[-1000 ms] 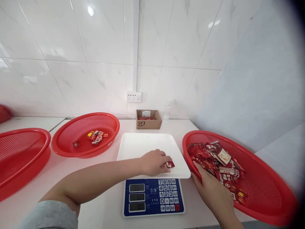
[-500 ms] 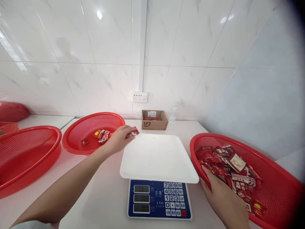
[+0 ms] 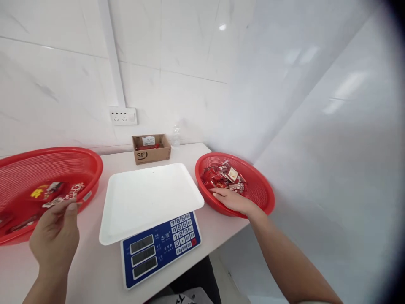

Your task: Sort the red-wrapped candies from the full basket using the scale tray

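Note:
My left hand is at the near right rim of the left red basket, thumb and fingers pinched together. A pale edge shows at the fingertips, but I cannot make out what it belongs to. Behind the fingers a red-and-white packet lies in that basket. My right hand reaches over the near rim of the right red basket, fingers stretched out beside a heap of red snack packets. Between the baskets stands a digital scale with a bare white pan.
An open cardboard box with red packets in it stands behind the scale, next to a clear plastic bottle. A wall socket is above. The white table ends at the right, near a smooth wall.
My view has swung right. My left hand, which held a red packet above the scale pan's far corner, has moved left and nearer to me. My right hand stays at the right basket's rim.

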Demonstrator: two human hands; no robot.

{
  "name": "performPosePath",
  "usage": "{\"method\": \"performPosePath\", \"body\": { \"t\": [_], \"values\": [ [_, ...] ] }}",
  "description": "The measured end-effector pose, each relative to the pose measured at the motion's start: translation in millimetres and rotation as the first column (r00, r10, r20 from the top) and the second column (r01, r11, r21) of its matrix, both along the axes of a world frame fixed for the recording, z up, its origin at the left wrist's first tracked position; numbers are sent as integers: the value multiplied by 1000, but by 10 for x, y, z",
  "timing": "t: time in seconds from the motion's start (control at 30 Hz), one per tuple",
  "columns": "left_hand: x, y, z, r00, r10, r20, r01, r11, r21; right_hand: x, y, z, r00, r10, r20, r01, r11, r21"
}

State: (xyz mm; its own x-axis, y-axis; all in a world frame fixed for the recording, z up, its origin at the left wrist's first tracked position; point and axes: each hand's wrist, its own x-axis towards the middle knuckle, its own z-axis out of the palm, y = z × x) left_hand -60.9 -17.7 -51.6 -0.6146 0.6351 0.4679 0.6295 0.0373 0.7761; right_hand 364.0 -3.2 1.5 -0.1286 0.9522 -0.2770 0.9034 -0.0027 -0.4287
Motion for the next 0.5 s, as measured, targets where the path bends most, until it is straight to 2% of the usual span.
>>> {"method": "performPosePath", "body": {
  "t": [0.1,0.2,0.33,0.5],
  "values": [
    [73,-36,-178,984,-55,172,64,997,-45,163,110,-7,996,11,87,-3,996,-91],
    [81,-47,-256,983,-76,168,102,984,-148,267,207,-38,978,-51,204,69,994,-81],
    [61,-29,-282,978,-124,165,159,963,-217,336,303,-91,954,-88,287,117,989,-87],
    [65,-9,-245,969,-159,188,202,950,-239,401,336,-247,959,-79,271,128,977,-167]
  ]
}}
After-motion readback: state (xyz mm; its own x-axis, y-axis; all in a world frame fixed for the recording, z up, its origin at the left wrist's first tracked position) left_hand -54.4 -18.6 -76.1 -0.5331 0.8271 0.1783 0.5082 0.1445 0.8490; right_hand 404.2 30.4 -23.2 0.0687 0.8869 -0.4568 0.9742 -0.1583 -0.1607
